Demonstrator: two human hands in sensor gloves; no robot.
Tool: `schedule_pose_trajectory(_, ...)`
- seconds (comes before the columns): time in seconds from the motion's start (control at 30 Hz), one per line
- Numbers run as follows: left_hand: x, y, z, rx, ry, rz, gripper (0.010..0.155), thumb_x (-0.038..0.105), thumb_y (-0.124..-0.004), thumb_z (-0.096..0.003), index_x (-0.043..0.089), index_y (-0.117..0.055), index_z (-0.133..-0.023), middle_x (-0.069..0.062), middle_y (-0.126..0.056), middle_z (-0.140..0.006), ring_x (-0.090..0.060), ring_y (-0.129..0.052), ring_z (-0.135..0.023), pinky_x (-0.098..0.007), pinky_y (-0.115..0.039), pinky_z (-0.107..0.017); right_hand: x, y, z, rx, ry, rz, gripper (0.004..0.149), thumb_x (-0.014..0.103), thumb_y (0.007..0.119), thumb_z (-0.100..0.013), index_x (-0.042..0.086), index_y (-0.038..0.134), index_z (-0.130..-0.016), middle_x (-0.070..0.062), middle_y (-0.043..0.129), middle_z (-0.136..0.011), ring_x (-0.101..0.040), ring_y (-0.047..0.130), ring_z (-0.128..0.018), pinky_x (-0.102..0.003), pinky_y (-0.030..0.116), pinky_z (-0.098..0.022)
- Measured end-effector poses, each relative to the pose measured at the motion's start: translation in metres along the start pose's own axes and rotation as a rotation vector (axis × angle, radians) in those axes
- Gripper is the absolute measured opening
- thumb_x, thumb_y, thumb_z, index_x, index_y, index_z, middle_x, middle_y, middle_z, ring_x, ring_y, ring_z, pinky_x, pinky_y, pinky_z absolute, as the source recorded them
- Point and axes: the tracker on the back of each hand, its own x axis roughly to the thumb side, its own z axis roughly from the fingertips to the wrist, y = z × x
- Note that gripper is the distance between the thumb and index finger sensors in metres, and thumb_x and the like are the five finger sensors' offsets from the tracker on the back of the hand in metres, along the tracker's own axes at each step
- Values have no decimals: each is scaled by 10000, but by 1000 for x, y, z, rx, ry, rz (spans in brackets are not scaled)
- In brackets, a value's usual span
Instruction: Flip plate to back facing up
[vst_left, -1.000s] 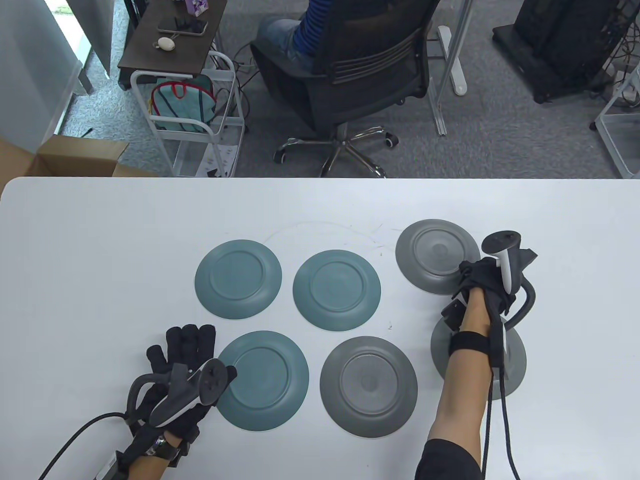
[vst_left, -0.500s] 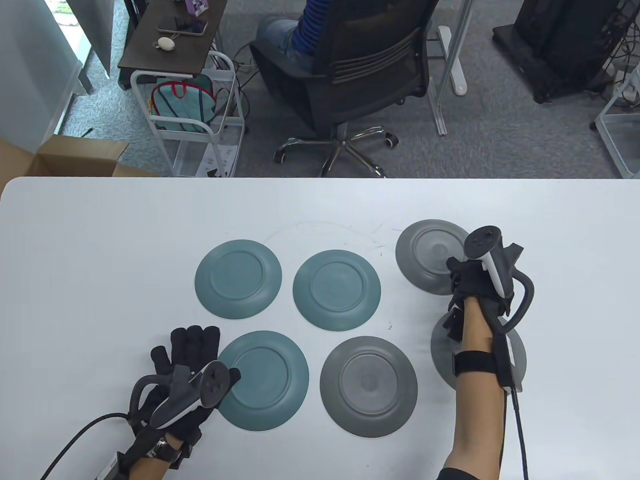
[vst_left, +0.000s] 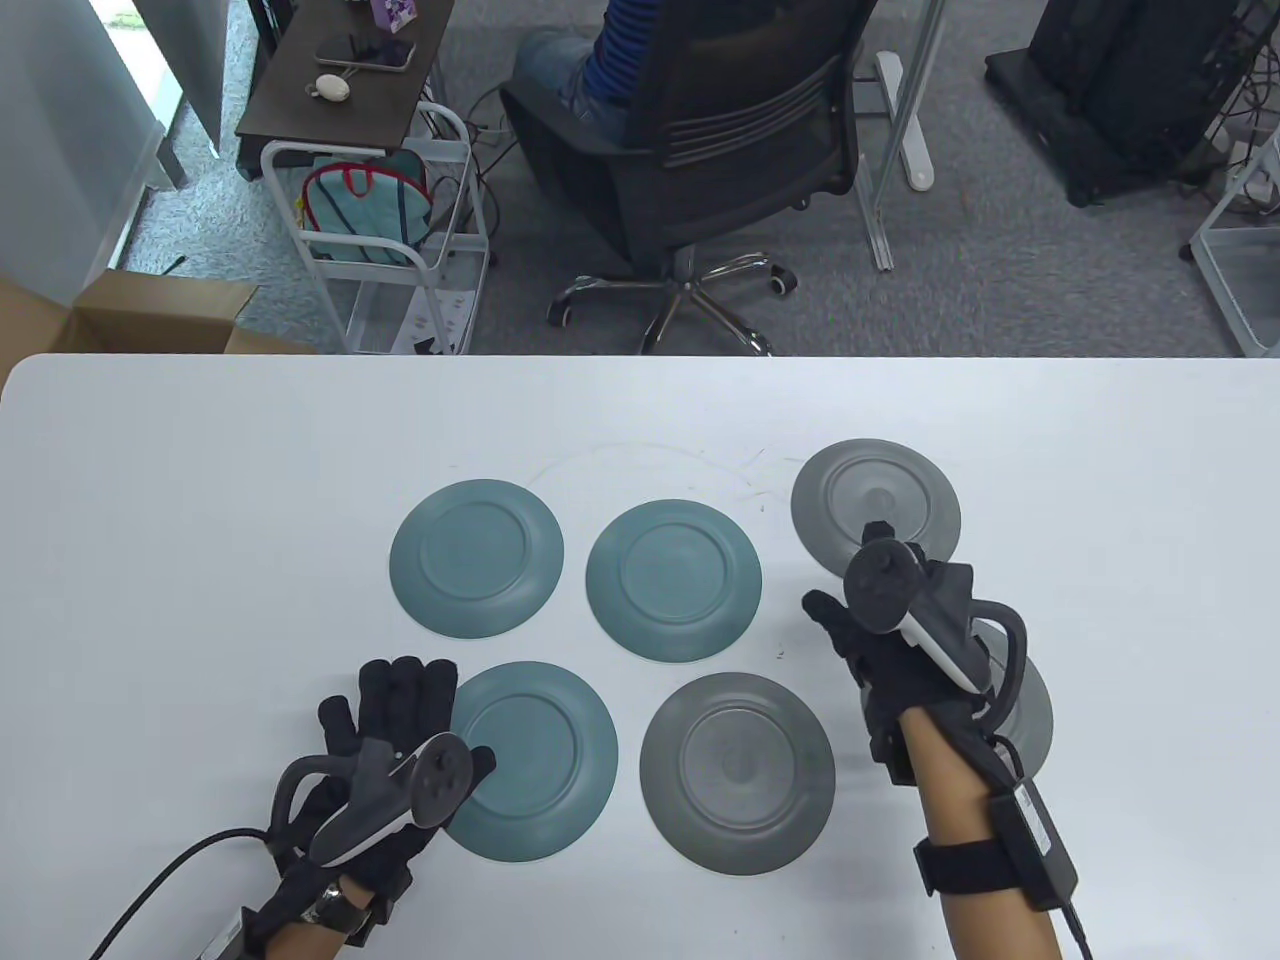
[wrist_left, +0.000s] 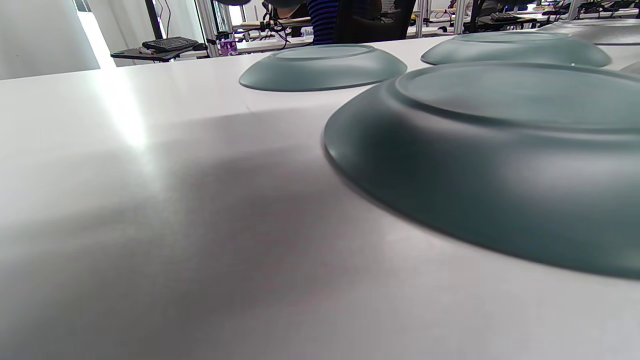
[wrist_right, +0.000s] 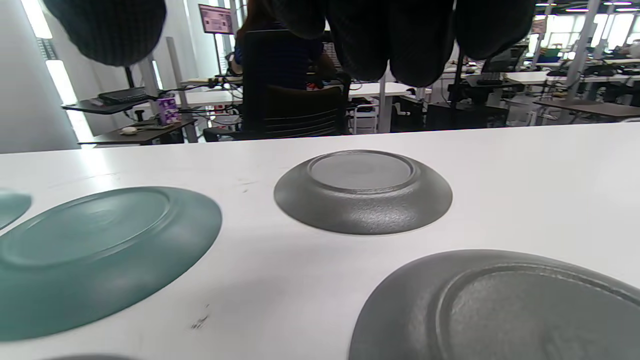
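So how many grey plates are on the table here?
3. The far-right grey plate, the near-middle grey plate, and the near-right grey plate, mostly covered by the right hand. None seem stacked.

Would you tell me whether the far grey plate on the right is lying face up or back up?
Back up: the far grey plate domes upward with its raised foot ring on top.

no readable text, labels, brands or numbers, monitor screen behind the table too blurred to read
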Motion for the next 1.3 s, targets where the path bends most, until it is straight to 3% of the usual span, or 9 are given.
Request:
schedule_pose_trajectory(0.3, 6, -1, 2, 3, -20, -10, 884, 706, -479, -555, 160, -225, -1203, -208, -328, -1214, -506, -403, -1164, -726, -429, -757, 21, 39, 55, 43, -165, 59, 943, 664, 647, -495, 104, 264, -1150, -280, 334, -1191, -538, 344, -1083, -725, 336, -729)
schedule_pose_trajectory(0.7, 8, 0, 2, -1, -26, -12, 885, 707, -478, -554, 161, -225, -1203, -208, -329, -1214, -507, -403, -1164, -727, -429, -756, 29, 89, 88, 113, -271, 115, 974, 681, 622, -493, 85, 199, -1137, -284, 221, -1183, -525, 209, -1078, -741, 243, -715)
schedule_pose_trajectory(1.3, 9, 0, 3, -8, -30, -14, 884, 705, -477, -556, 158, -224, -1204, -207, -328, -1214, -506, -402, -1164, -726, -429, -757, 34, 96, 91, 148, -278, 141, 977, 676, 624, -495, 72, 198, -1133, -288, 217, -1178, -529, 205, -1072, -740, 233, -711)
